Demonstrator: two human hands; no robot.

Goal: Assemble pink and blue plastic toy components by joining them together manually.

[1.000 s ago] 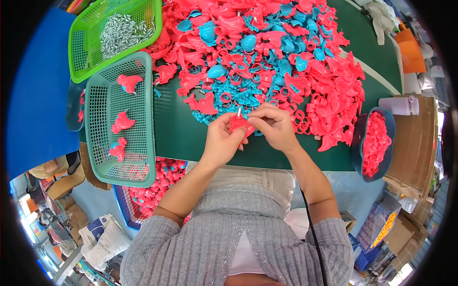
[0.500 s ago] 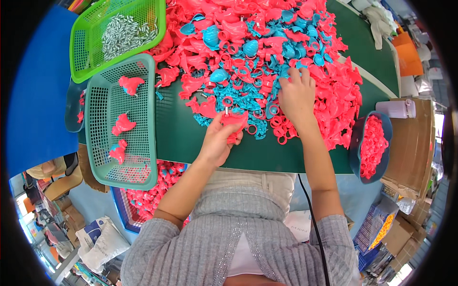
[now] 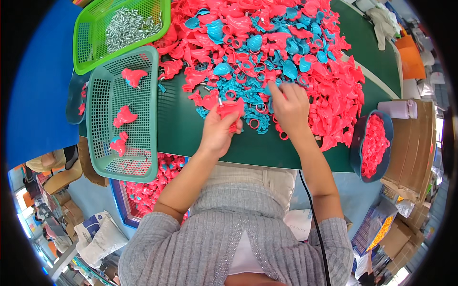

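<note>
Near the table's front edge, my left hand (image 3: 217, 132) is closed around a pink plastic shell part (image 3: 231, 108), shaped like a small animal body. A small silver metal cylinder (image 3: 220, 101) stands up at its upper left. My right hand (image 3: 291, 108) is over the front of the parts pile, its thumb and fingers drawn together. Blue plastic shows by its fingertips, but whether it is gripped or lies behind them I cannot tell. In front of both hands spreads a heap of pink shell parts (image 3: 238, 24), with blue shell parts (image 3: 255, 43) and small pink rings (image 3: 230, 95) mixed in.
On the left, a teal basket (image 3: 153, 109) holds a few joined pink-and-blue pieces. Beyond it, a green basket (image 3: 81, 45) contains silver cylinders (image 3: 131, 29). A dark bin of pink rings (image 3: 374, 148) is at the table's right edge. Below the table is a crate of pink pieces (image 3: 151, 190).
My right hand has drawn back from the blue parts toward me and slightly left, its fingers now together. My left hand still holds the pink part, shifted slightly left. The whole view has shifted slightly.
</note>
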